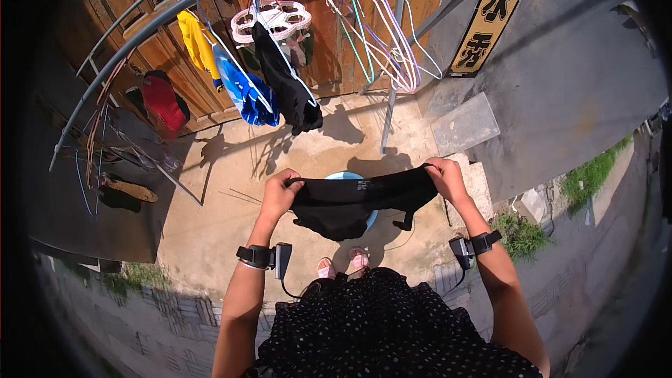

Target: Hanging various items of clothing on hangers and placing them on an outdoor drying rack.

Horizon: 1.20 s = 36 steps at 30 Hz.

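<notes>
A black garment [357, 202] with a wide waistband is stretched out in front of me. My left hand [281, 191] pinches one end of the band, and my right hand [445, 178] grips the other end. The cloth hangs down in loose folds, with a narrow strip dangling near its right side. Small pale print shows on the band. Behind and below it is a light blue basin [344, 175], mostly hidden by the cloth; only parts of its rim show.
A curved metal rail [157, 20] arches overhead. From it hang a yellow garment [197, 44], a blue garment [244, 92], a black garment [286, 79], a round clip hanger [270, 21] and several bare hangers [388, 47]. A metal post [389, 121] stands ahead. Shoes [164, 100] hang at left.
</notes>
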### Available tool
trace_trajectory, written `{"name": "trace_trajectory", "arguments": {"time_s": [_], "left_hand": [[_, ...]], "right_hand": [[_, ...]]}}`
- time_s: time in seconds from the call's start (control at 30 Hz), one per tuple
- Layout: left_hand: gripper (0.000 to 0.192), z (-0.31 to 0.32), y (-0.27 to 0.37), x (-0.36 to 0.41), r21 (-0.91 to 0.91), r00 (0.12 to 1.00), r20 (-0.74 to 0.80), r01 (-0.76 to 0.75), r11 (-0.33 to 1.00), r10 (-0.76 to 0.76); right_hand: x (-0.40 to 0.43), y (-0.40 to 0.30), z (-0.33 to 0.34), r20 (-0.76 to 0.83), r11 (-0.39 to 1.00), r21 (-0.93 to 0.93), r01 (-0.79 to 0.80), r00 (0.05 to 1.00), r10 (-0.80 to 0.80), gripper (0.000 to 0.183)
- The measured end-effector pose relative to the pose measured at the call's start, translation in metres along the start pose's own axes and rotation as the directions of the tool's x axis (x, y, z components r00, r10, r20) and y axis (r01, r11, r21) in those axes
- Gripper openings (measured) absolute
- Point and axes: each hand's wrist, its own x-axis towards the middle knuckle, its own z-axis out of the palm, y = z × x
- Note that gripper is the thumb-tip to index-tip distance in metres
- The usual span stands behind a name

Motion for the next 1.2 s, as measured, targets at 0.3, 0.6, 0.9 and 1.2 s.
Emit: {"name": "trace_trajectory", "arguments": {"time_s": [0.3,0.6,0.9,1.2], "left_hand": [[0.025,-0.027,0.031,-0.022,-0.108,0.995,0.041,0.091,0.99,-0.087],[0.043,0.044,0.101,-0.032,0.148,0.875,0.333,-0.416,0.897,0.351],[0.017,0.018,0.075,-0.003,0.004,0.902,0.249,-0.365,0.931,0.353],[0.051,0.032,0.108,-0.012,-0.169,0.867,0.338,-0.327,0.93,0.366]], "right_hand": [[0.018,-0.082,-0.007,0.169,0.925,0.366,-0.104,0.985,0.044,0.013],[0.044,-0.178,-0.001,0.387,0.943,0.327,-0.055,0.919,-0.081,0.016],[0.054,-0.178,-0.043,0.511,0.913,0.373,-0.164,0.858,-0.055,0.016],[0.061,-0.207,0.004,0.435,0.839,0.516,-0.173,0.897,-0.083,0.012]]}}
